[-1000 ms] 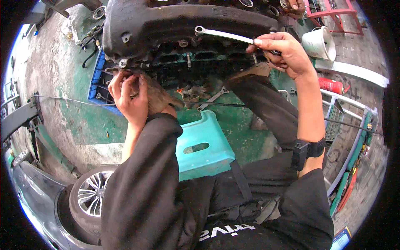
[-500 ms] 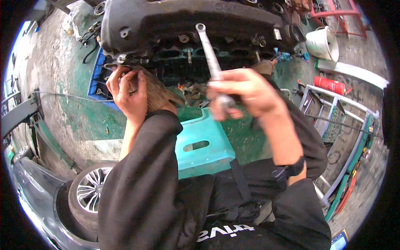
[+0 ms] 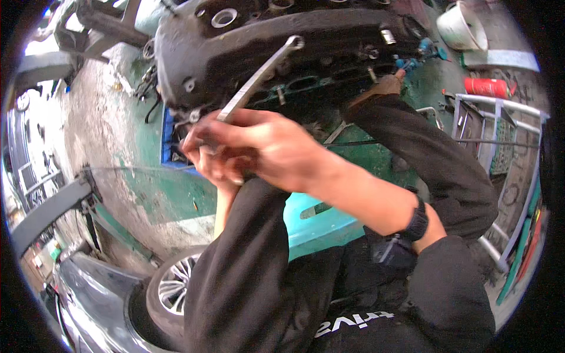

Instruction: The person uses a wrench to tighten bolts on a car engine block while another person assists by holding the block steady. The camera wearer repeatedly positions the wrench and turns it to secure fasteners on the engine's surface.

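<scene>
A silver ring-end wrench point(image 3: 259, 77) slants up and to the right, and my right hand point(image 3: 273, 144) is closed round its lower part. The wrench's free ring end lies in front of the large dark engine point(image 3: 235, 59). Behind my right hand sits my left hand point(image 3: 219, 187), near the engine's lower left corner. Its fingers are mostly covered by the right hand, so what they touch is hidden. A bolt-like metal fitting point(image 3: 195, 116) shows at the engine's edge just above both hands.
Below the hands is a turquoise plastic stool point(image 3: 306, 235), partly covered by my clothing. A blue tray point(image 3: 168, 138) lies left of the hands. At right are a red cylinder point(image 3: 487, 87), a white bucket point(image 3: 459, 28) and a metal frame point(image 3: 500, 109). A car wheel point(image 3: 172, 287) stands lower left.
My right hand has swung left with the wrench and now overlaps my left hand. The wrench tilts more to the right. The whole view has shifted, with things appearing further right.
</scene>
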`<act>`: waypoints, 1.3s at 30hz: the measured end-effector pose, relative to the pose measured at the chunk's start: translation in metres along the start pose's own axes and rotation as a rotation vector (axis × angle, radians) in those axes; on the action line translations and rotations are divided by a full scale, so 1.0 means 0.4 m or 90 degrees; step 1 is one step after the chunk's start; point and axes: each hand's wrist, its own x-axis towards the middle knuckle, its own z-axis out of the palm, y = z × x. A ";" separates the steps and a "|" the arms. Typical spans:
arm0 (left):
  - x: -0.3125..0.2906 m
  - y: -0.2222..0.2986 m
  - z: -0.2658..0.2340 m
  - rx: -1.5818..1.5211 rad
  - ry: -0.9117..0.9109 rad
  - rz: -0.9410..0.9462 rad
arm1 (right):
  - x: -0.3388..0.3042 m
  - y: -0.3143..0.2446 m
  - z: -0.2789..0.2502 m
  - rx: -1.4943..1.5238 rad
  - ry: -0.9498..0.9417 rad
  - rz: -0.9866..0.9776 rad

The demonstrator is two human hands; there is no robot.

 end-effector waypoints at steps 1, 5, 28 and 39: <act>-0.004 -0.003 -0.007 0.134 0.002 0.091 | -0.033 -0.004 -0.023 -0.020 -0.064 0.004; -0.006 0.002 -0.007 0.307 0.034 0.185 | -0.108 -0.036 -0.126 -0.405 0.315 -0.005; 0.115 0.121 -0.022 0.195 0.056 -0.001 | -0.225 -0.397 -0.139 -0.753 0.357 0.070; 0.126 0.091 -0.013 0.210 0.071 0.085 | -0.218 -0.386 -0.119 -0.735 0.333 0.139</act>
